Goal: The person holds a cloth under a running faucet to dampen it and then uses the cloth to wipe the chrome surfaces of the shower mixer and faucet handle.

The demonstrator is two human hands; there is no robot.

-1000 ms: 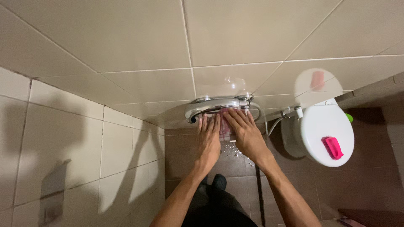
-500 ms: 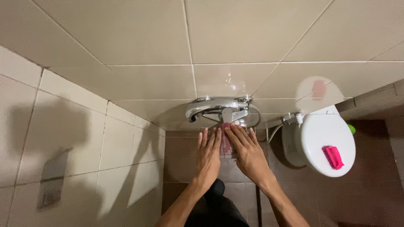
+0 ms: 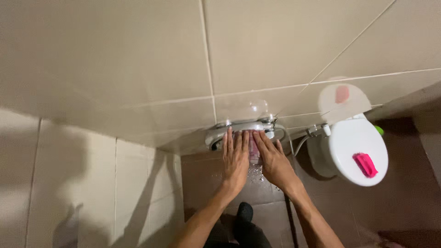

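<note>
My left hand (image 3: 236, 158) and my right hand (image 3: 272, 160) are held flat, side by side, fingers stretched toward a chrome wall tap (image 3: 239, 128) on the beige tiled wall. The fingertips reach right under the tap. Between the two hands a small pink thing (image 3: 253, 151) shows, mostly hidden, and I cannot tell whether either hand grips it. Water drops spatter the brown floor (image 3: 202, 179) below the hands.
A white toilet (image 3: 356, 147) with its lid shut stands to the right, a pink object (image 3: 365, 164) lying on the lid. A hose (image 3: 298, 142) runs from the tap toward the toilet. Beige tiled wall (image 3: 138, 69) fills the left and top.
My hands have stayed together under the tap while the view shifted, so the tap and hands sit lower in the frame. The fingers now lie flatter and closer together.
</note>
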